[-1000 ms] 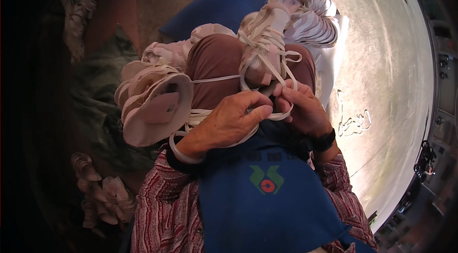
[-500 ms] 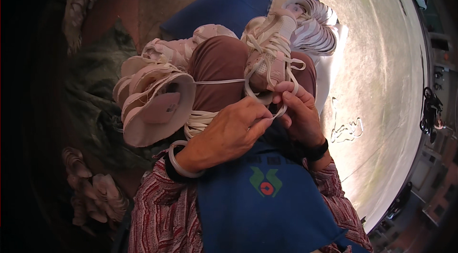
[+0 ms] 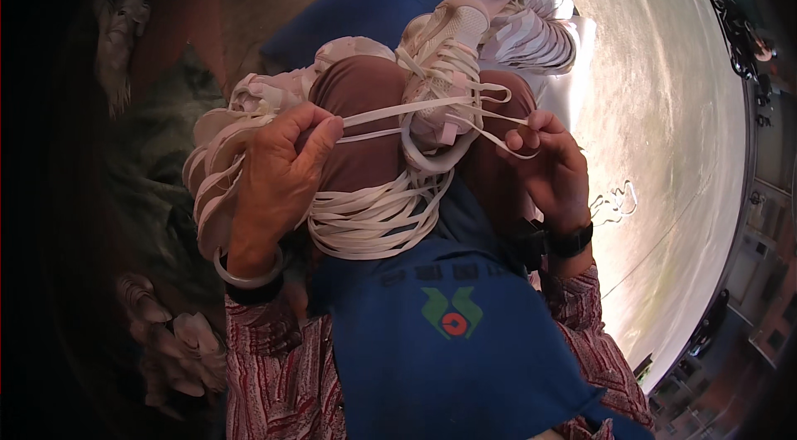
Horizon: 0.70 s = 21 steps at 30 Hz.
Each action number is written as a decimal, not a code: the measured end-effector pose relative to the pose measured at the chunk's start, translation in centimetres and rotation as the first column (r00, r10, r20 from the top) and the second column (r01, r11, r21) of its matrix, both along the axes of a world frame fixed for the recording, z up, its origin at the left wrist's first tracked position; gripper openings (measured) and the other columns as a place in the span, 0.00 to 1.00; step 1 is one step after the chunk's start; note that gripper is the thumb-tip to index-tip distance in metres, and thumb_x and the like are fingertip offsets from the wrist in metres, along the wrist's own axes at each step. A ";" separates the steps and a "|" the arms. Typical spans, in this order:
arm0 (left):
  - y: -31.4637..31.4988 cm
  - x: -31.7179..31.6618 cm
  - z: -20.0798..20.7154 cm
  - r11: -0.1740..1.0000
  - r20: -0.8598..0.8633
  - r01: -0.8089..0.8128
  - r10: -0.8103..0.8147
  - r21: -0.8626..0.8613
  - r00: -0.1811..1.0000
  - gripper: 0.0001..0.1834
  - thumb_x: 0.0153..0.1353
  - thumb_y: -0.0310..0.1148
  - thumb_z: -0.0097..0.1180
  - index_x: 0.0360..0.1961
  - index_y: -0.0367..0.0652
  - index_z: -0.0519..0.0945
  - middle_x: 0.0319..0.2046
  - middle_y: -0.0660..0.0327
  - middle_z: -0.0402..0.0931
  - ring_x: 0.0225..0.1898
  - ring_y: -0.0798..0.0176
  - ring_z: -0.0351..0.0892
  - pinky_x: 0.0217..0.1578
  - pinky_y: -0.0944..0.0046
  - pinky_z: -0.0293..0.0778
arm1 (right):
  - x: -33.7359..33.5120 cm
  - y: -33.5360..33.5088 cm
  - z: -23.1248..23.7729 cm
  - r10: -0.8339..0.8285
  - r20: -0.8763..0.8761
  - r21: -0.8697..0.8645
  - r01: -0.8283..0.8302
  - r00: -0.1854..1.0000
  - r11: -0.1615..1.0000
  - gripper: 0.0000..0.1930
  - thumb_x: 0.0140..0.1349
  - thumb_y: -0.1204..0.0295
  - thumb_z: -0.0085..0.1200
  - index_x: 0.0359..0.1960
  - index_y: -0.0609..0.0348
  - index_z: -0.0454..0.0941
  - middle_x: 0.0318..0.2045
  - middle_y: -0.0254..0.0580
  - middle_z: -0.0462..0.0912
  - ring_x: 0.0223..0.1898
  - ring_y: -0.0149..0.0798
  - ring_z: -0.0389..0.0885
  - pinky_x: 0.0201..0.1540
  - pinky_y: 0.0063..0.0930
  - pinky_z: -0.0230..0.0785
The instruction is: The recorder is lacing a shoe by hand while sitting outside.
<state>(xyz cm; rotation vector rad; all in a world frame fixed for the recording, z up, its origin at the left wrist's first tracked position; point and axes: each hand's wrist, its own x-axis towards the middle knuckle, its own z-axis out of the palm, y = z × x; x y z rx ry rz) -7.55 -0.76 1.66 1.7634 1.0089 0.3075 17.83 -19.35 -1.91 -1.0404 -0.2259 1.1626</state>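
A pale pink and white shoe upper rests between my brown-trousered knees, its laced front with a mesh panel facing up. My left hand is closed on a white shoelace, drawn out to the left of the upper in a taut line. On the other side, my right hand pinches the lace's other part, where a loop hangs beside its fingertips. A thick bundle of white laces lies across my lap below the upper, over the top of the blue apron.
Nested shoe uppers are stacked at my left, partly behind my left hand. Another fanned stack stands beyond my right knee, near a blue surface. More pieces lie low at the left. A loose lace is on the floor at right.
My hands were close together at the upper's lower end. They have moved apart, the left hand far left and the right hand to the right, stretching the lace and uncovering the lace bundle.
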 end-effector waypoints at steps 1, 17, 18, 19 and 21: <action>0.0 0.2 0.1 1.000 0.020 -0.023 0.024 -0.004 1.000 0.13 0.68 0.37 0.58 0.33 0.36 0.79 0.20 0.72 0.68 0.24 0.77 0.63 0.25 0.72 0.62 | 0.7 -0.3 -0.3 0.083 -0.191 0.116 -0.062 0.978 0.991 0.08 0.66 0.76 0.44 0.43 0.62 0.74 0.29 0.34 0.75 0.30 0.27 0.73 0.39 0.26 0.69; 4.3 3.1 -0.8 0.678 0.791 0.411 0.484 -0.609 0.375 0.20 0.75 0.39 0.40 0.28 0.39 0.74 0.36 0.54 0.79 0.50 0.52 0.79 0.62 0.43 0.68 | 2.5 -3.2 0.3 0.071 -0.480 0.165 0.010 0.874 0.986 0.10 0.71 0.74 0.42 0.48 0.63 0.72 0.26 0.35 0.77 0.18 0.26 0.70 0.24 0.19 0.67; 4.9 3.5 -1.0 0.641 0.841 0.544 0.409 -0.541 0.354 0.18 0.75 0.38 0.41 0.27 0.41 0.71 0.35 0.56 0.78 0.47 0.54 0.78 0.61 0.44 0.68 | 1.8 -3.0 0.3 0.061 -0.482 0.163 0.020 0.874 0.986 0.10 0.71 0.74 0.42 0.48 0.63 0.72 0.26 0.35 0.77 0.18 0.26 0.70 0.24 0.19 0.67; 5.1 3.8 -1.0 0.587 0.886 0.665 0.336 -0.462 0.319 0.17 0.74 0.36 0.42 0.26 0.43 0.69 0.34 0.57 0.76 0.44 0.57 0.78 0.61 0.45 0.67 | 0.9 -2.5 0.3 -0.081 -0.443 0.036 0.108 0.893 0.993 0.10 0.71 0.74 0.42 0.48 0.63 0.72 0.28 0.37 0.78 0.21 0.27 0.72 0.27 0.21 0.69; 4.6 3.8 -0.4 0.712 0.865 0.540 0.196 -0.450 0.462 0.16 0.74 0.36 0.42 0.29 0.41 0.71 0.34 0.58 0.77 0.39 0.60 0.76 0.57 0.49 0.70 | 0.5 -2.5 -0.3 -0.054 -0.222 -0.091 0.035 0.974 0.995 0.11 0.72 0.72 0.42 0.48 0.62 0.75 0.35 0.39 0.80 0.32 0.31 0.79 0.40 0.24 0.73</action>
